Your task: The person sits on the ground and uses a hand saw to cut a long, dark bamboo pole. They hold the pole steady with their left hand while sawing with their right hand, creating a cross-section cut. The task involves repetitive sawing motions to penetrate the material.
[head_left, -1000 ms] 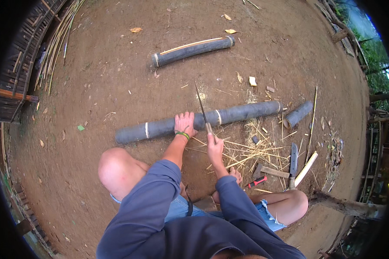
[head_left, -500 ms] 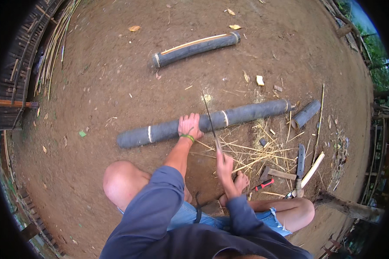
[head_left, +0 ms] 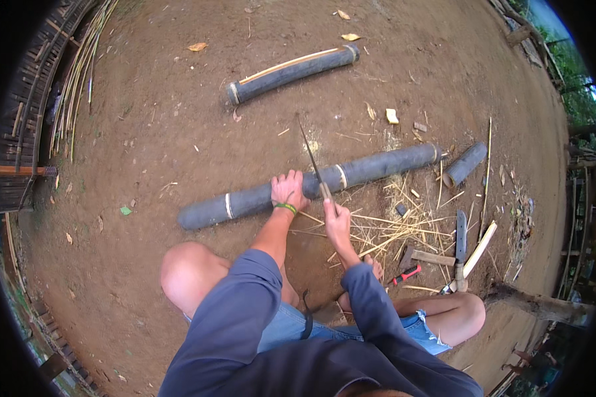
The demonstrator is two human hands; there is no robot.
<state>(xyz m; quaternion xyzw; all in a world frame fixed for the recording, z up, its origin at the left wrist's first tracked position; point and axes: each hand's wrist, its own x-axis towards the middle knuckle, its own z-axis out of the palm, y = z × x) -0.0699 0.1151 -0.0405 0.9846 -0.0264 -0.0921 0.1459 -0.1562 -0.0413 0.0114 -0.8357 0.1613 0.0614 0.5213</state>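
A long dark bamboo pole (head_left: 384, 165) with pale rings at its joints lies across the ground in front of me. My left hand (head_left: 290, 189), a yellow-green band at its wrist, is clamped over the pole, fingers draped across the far side. In my right hand (head_left: 338, 223) is the handle of a hand saw, with the fingers wrapped round it. The narrow saw blade (head_left: 309, 149) crosses the pole between my left hand and a pale ring, its tip pointing away from me. Whether the teeth have bitten into the bamboo is too small to tell.
Thin bamboo strips (head_left: 404, 228) litter the ground near my right foot. Beside them lie a hatchet (head_left: 430, 257), a machete (head_left: 461, 241) and a red-handled tool (head_left: 406, 275). A short bamboo piece (head_left: 467, 164) rests at the right; a split bamboo section (head_left: 291, 73) lies farther off.
My right hand has pushed the saw forward, away from me and slightly left, across the pole. The left hand keeps its place on the bamboo. The view has shifted a little.
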